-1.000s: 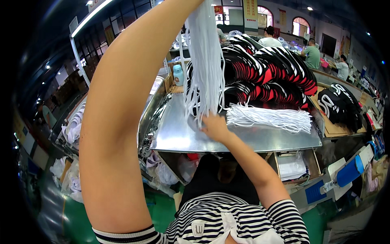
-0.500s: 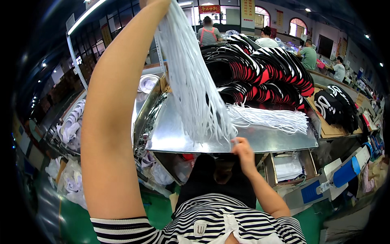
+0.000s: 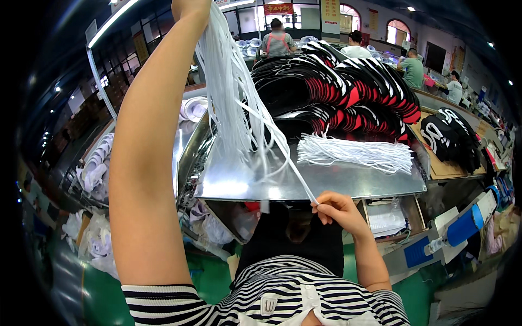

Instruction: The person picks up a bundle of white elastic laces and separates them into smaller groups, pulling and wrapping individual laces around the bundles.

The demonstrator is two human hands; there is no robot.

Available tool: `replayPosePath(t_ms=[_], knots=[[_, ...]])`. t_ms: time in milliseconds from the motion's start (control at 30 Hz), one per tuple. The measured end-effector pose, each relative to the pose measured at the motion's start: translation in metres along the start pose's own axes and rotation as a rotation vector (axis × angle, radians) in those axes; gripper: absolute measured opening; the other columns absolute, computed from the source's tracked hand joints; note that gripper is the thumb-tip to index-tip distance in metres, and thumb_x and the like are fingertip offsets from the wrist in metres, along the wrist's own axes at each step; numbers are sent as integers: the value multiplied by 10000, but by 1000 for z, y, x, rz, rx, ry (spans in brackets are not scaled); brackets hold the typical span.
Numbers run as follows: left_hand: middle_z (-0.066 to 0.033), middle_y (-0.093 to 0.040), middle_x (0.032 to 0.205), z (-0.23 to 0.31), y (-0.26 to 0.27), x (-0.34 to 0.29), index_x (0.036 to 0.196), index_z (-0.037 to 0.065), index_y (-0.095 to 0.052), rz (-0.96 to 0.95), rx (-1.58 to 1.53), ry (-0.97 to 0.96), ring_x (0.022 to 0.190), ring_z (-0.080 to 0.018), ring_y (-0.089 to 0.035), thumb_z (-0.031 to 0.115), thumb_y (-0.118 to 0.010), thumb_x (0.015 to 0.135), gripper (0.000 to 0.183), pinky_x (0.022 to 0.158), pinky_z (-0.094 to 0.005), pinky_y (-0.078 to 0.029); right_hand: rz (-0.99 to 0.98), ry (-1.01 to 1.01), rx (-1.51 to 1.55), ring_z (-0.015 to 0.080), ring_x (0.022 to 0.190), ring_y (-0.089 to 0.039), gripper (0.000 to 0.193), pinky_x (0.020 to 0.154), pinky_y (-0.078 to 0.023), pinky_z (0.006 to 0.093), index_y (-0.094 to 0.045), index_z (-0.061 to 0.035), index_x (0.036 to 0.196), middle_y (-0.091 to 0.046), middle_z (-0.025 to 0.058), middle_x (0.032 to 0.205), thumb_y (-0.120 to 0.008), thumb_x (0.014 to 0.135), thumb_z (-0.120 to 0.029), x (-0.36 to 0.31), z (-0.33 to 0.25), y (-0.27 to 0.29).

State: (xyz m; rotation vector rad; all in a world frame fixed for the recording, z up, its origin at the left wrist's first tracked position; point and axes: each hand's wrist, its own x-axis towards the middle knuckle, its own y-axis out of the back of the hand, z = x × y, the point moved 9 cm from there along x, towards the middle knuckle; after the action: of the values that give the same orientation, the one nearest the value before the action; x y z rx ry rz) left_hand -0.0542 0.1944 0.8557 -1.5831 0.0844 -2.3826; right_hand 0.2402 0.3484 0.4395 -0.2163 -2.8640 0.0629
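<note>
My left hand [image 3: 191, 7] is raised high at the top edge, partly cut off, closed on the upper end of a long bundle of white shoelaces [image 3: 225, 89]. Most of the strands hang loosely over the metal-topped table [image 3: 348, 187], their lower ends blurred. My right hand [image 3: 341, 211], in front of the table's near edge, pinches the ends of a few strands between thumb and fingers. Those strands stretch taut in a slant away from the rest. A second bundle of white laces [image 3: 356, 155] lies across the table to the right.
Stacked black, red and white shoe pieces [image 3: 331, 89] rise behind the laces. More black pieces [image 3: 448, 138] lie on a board at right. An open drawer [image 3: 389, 217] sits under the table. A blue roller-like part [image 3: 465, 228] stands right. Co-workers sit farther back.
My right hand has moved slightly right and toward me, drawing a few strands out of the hanging bundle. My left hand has shifted a little left, and the bundle with it.
</note>
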Motion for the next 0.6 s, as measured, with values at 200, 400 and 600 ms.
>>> replayPosePath(t_ms=[200, 400, 600], knots=[[-176, -648, 834, 14, -3, -2, 965, 10, -629, -50, 3, 91, 767, -314, -610, 237, -606, 823, 269, 678, -404, -466, 248, 134, -276, 7, 557, -417, 96, 487, -304, 183, -645, 17, 911, -512, -57, 634, -621, 892, -75, 4, 10, 6], [-198, -655, 905, 33, -1, -6, 977, 19, -636, -31, 67, -78, 850, -353, -622, 248, -566, 844, 274, 731, -401, -468, 427, 293, -168, -9, 466, -328, 103, 434, -215, 183, -667, -28, 935, -419, -96, 556, -596, 909, -98, 12, 5, 8], [-203, -647, 967, 47, -13, -4, 998, 12, -624, -30, 90, -123, 927, -374, -607, 251, -554, 846, 292, 773, -413, -465, 353, 287, -202, 27, 519, -442, 104, 477, -334, 184, -654, 4, 939, -484, -43, 642, -594, 906, -75, 26, 18, 18]])
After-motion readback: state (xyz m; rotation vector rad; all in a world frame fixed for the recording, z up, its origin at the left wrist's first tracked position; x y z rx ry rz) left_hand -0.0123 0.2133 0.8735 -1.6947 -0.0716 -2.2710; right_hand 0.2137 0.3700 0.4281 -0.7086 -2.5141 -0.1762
